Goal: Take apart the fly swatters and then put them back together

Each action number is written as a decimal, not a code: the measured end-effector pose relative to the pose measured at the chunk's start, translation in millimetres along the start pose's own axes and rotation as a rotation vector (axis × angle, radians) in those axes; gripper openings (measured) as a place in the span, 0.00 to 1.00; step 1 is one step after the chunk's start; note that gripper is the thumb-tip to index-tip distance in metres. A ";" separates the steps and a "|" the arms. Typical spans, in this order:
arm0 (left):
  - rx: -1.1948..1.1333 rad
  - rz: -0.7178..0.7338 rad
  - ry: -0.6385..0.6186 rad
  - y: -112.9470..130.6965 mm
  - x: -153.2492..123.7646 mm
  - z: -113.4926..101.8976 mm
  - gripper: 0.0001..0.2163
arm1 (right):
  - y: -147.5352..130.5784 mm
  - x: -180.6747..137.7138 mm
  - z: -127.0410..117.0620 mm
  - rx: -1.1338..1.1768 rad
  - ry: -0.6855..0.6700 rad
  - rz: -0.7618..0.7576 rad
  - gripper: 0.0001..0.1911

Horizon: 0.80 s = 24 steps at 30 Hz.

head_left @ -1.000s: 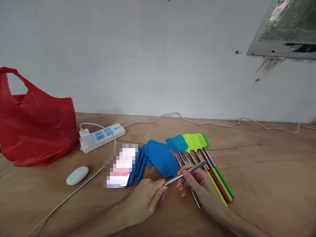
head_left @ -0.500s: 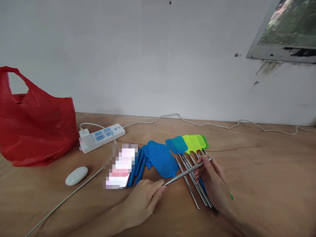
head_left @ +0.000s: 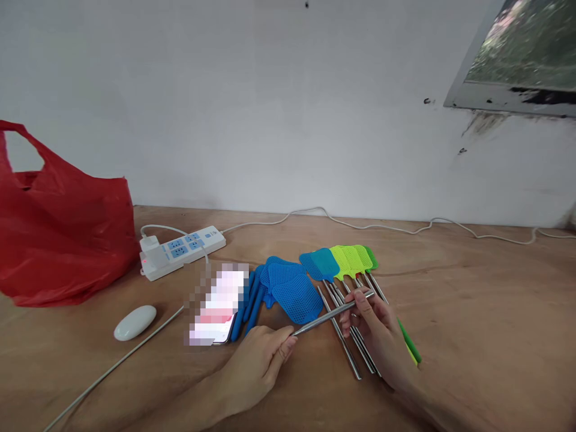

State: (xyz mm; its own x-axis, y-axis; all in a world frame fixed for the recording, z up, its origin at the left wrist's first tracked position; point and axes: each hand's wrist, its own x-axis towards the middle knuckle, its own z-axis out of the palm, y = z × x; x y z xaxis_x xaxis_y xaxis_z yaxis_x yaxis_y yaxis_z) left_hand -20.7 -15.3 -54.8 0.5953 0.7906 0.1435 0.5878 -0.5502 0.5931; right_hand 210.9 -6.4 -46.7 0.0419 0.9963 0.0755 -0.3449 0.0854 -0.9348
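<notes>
A thin metal rod [head_left: 330,316] slants between my hands above the table. My left hand [head_left: 258,363] pinches its lower, narrower end between thumb and fingers. Closed around the upper end is my right hand [head_left: 375,333], with the tip poking out past the thumb. Under and beside it lie several loose metal rods [head_left: 339,339]. Behind these are fly swatter heads: blue ones [head_left: 300,300], a teal one [head_left: 324,264], yellow-green ones [head_left: 353,261] and a green one [head_left: 371,258]. Blue handles [head_left: 253,303] lie left of the blue heads. A green handle [head_left: 409,342] shows right of my right hand.
A phone [head_left: 218,306] with a blurred screen lies by the blue handles. Further left are a white computer mouse [head_left: 135,323], a white power strip [head_left: 184,252] and a red plastic bag [head_left: 63,234]. A white cable [head_left: 373,228] runs along the wall.
My right hand has shifted left toward my left hand, and the stretch of rod between them looks slightly shorter. More of the green handle shows. The view has turned slightly.
</notes>
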 end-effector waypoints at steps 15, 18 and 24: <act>0.016 0.024 0.116 7.4 -0.7 -9.2 0.10 | -17.2 11.6 -7.0 0.184 0.203 0.037 0.16; 0.107 0.118 0.229 6.6 3.1 -14.0 0.10 | -21.3 13.5 -8.5 0.218 0.165 0.102 0.15; 0.281 0.219 0.220 1.3 9.0 -14.2 0.15 | -25.1 8.3 -3.9 0.136 -0.017 0.212 0.21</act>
State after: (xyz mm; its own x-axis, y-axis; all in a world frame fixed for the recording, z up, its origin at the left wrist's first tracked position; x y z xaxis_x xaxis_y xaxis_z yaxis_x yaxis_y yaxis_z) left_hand -22.3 -5.1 -41.5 0.6098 0.6684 0.4258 0.6051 -0.7397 0.2946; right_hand 223.6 -0.3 -24.0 -0.0602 0.9921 -0.1100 -0.4670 -0.1254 -0.8753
